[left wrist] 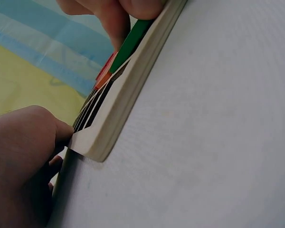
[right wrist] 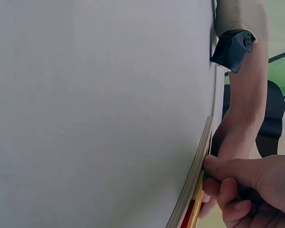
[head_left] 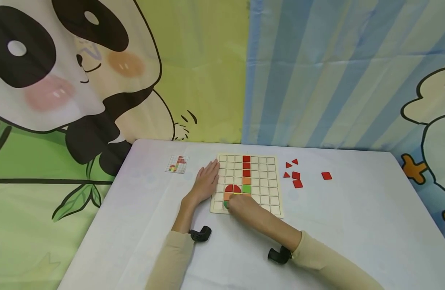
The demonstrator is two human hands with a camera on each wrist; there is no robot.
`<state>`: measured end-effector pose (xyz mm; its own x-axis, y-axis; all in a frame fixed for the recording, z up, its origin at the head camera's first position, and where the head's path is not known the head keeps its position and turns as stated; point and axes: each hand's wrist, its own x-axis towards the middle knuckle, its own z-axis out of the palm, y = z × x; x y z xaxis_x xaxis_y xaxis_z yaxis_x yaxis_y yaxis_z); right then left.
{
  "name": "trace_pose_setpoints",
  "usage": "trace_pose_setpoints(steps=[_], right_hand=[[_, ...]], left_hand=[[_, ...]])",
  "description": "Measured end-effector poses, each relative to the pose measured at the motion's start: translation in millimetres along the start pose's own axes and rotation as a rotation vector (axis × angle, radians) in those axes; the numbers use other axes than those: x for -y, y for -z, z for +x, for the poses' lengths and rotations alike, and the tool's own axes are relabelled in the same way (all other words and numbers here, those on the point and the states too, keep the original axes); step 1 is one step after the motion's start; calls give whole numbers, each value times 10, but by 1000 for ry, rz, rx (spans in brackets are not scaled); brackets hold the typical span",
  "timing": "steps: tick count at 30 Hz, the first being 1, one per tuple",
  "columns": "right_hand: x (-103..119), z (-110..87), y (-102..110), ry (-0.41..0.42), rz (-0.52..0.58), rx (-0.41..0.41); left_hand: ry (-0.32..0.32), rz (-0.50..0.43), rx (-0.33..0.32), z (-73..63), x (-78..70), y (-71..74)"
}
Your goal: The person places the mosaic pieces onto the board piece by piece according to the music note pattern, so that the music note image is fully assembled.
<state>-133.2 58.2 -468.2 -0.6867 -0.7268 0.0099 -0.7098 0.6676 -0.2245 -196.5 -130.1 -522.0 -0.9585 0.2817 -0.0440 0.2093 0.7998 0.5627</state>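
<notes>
On the bench (head_left: 352, 225), the left hand (head_left: 206, 181) rests straight-fingered at the left edge of the grid board (head_left: 264, 181), while the right hand (head_left: 245, 207) pinches a green piece (head_left: 225, 205) at its near-left part

Left grip (head_left: 205, 180): is resting along the left edge of the gridded board (head_left: 267, 175), fingers extended.
Right grip (head_left: 245, 207): is covering some lower cells, fingertips meeting a green piece (head_left: 226, 204).
Column (head_left: 246, 165): three red squares (head_left: 246, 173) are lying above an orange square (head_left: 246, 181) and a green square (head_left: 246, 189).
Patterned card (head_left: 176, 164): is lying on the white counter (head_left: 352, 225), left of the board.
Loose pieces (head_left: 296, 175): red triangles (head_left: 288, 165) are lying right of the board.
</notes>
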Motion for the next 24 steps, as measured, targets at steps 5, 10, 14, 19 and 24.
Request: trace_pose_setpoints(steps=[5, 10, 14, 19, 24], right_hand=[[-48, 15, 25, 34, 84, 12], [-53, 12, 49, 36, 23, 49], [-19, -14, 84, 28, -49, 70], [25, -65, 119, 34, -118, 111], [-5, -120, 110, 90, -145, 111]], left_hand=[[3, 8, 6, 8, 17, -6], [0, -19, 3, 13, 9, -33], [-3, -10, 2, 16, 5, -57], [-1, 5, -4, 23, 10, -59], [6, -1, -10, 5, 21, -20]])
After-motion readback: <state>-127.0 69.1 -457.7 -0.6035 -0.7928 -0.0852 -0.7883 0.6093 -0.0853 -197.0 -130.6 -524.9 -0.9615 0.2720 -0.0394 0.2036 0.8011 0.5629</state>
